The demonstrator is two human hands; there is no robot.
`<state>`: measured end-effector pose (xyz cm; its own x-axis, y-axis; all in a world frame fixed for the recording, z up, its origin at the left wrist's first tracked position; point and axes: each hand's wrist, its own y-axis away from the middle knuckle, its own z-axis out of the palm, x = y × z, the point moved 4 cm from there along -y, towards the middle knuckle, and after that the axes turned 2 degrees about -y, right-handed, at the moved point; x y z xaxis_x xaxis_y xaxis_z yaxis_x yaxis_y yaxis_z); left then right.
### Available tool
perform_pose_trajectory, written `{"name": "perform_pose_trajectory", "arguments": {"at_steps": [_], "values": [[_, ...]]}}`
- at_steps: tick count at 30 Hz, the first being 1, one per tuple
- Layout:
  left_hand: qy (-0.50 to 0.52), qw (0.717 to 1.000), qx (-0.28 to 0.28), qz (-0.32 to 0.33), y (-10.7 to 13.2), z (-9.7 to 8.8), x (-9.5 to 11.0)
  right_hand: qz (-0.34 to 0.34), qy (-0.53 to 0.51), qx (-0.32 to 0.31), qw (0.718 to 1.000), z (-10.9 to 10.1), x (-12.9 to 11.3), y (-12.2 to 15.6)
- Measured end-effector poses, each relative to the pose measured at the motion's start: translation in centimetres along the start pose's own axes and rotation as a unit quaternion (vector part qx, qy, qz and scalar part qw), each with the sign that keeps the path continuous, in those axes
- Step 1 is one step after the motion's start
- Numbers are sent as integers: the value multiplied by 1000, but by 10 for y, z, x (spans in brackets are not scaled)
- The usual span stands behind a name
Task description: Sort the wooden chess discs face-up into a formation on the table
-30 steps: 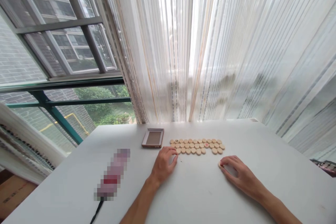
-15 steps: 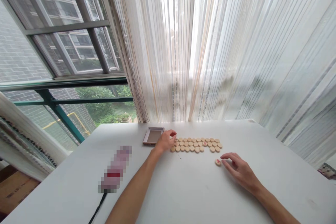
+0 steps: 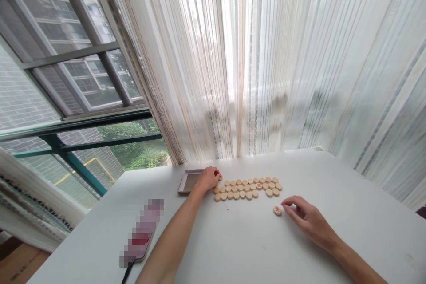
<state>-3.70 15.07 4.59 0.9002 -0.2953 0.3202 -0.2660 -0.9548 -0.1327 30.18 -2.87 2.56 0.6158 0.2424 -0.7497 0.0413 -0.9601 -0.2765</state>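
Several round wooden game pieces [image 3: 248, 188] lie packed in rows on the white table [image 3: 239, 244]. My left hand [image 3: 208, 178] reaches to their left end, beside a small brown box [image 3: 187, 183], fingers pinched on a piece with a red mark. My right hand [image 3: 302, 216] rests flat on the table, fingers spread. Its fingertips are next to a lone piece with a red character [image 3: 277, 210], which lies apart from the rows.
A blurred-out oblong object [image 3: 142, 233] with a black cable lies near the table's left front edge. Sheer striped curtains [image 3: 266, 62] hang right behind the table. A window [image 3: 66, 75] with green railing is at the left.
My left hand went from the near-left corner of the rows up to their far-left end by the box and pinched a piece. My right hand uncovered the lone piece.
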Motion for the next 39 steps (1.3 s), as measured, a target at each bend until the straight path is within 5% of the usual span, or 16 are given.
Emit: {"name": "perform_pose_trajectory", "arguments": {"at_steps": [8,14,21,24,27,30,34,39], "values": [[21,1000,-23,-4,-2,1,-6,5,-13,15,1000,-3,-4,0],[79,996,19,-35,2,-8,-1,7,-28,30,999,-4,-1,-1],[231,968,97,-11,49,-23,28,-48,-18,49,998,-3,-19,-2],[309,948,69,12,82,-8,48,-78,-45,31,995,11,-47,-4],[505,863,-3,-6,109,15,65,-115,-79,0,990,37,-82,-9],[577,816,-11,-17,125,30,75,-111,-135,-17,985,68,-105,-16],[602,798,-17,-26,137,38,78,-93,-168,-21,981,97,-110,-20],[603,796,-40,-18,146,38,77,-110,-145,-37,983,103,-102,-11]]}}
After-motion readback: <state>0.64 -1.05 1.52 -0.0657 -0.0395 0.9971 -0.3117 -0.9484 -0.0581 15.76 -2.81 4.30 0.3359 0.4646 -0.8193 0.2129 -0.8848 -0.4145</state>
